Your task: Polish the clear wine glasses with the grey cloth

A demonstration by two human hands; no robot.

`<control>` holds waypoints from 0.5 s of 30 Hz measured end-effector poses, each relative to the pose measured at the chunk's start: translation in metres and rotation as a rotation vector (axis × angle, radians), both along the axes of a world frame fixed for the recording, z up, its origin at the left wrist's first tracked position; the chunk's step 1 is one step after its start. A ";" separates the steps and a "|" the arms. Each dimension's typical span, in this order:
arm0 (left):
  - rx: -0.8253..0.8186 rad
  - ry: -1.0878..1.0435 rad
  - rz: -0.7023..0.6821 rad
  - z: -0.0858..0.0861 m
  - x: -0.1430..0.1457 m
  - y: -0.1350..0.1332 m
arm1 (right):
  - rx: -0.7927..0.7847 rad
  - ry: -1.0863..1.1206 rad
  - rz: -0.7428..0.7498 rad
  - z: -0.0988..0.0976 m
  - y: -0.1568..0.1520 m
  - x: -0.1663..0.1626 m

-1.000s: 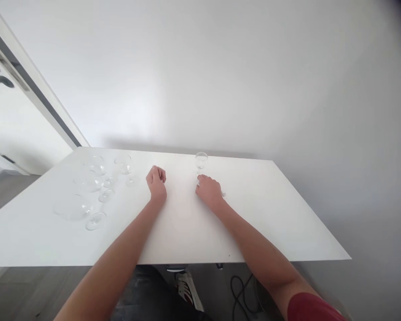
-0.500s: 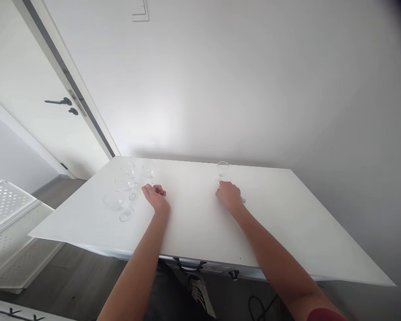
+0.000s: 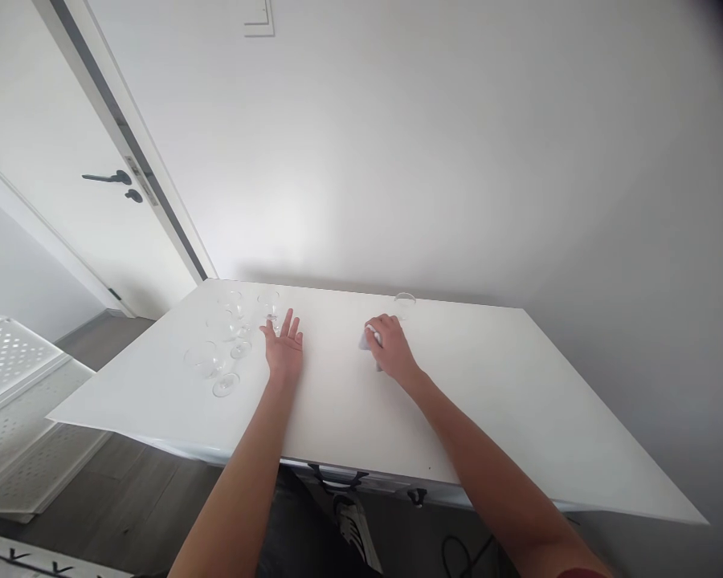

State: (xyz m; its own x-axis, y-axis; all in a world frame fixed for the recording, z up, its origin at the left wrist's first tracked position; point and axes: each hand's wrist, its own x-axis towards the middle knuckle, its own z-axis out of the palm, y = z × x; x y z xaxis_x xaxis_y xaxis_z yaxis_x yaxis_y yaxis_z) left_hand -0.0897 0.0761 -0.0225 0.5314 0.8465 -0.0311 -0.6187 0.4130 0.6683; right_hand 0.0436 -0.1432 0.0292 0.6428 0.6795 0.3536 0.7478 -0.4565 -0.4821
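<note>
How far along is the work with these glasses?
One glass sits apart near the wall, behind the right hand, so it looks done. That hand holds a small grey thing, perhaps a cloth. The open left hand reaches toward the glasses clustered at the table's left end. About four are there, so most seems left.

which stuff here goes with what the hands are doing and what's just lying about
In use: left hand, open, beside the grouped glasses; right hand closed on a small grey item, maybe a cloth; single glass just behind it.
Lying about: perforated rack, floor cable, door.
</note>
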 end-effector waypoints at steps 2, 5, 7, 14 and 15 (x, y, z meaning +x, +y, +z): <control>0.030 0.001 0.013 0.001 0.000 -0.002 | 0.063 0.019 0.087 -0.003 0.004 -0.006; 0.049 0.005 0.001 0.004 0.002 -0.004 | 0.061 0.263 0.158 -0.009 0.008 -0.008; 0.080 0.017 -0.036 0.005 0.004 -0.007 | 0.130 0.435 0.142 -0.015 0.009 -0.005; 0.432 0.122 -0.252 0.009 0.010 -0.027 | 0.359 0.807 0.145 -0.025 0.015 0.003; 0.486 0.152 -0.262 0.009 0.010 -0.030 | 0.365 0.821 0.135 -0.025 0.015 0.002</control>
State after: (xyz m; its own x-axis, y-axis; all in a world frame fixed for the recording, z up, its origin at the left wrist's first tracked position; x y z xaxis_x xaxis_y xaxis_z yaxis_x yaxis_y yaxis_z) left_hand -0.0792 0.0456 -0.0140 0.7455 0.6232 0.2362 -0.4191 0.1628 0.8932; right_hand 0.0459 -0.1283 0.0047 0.7105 0.7031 0.0278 0.1414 -0.1041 -0.9845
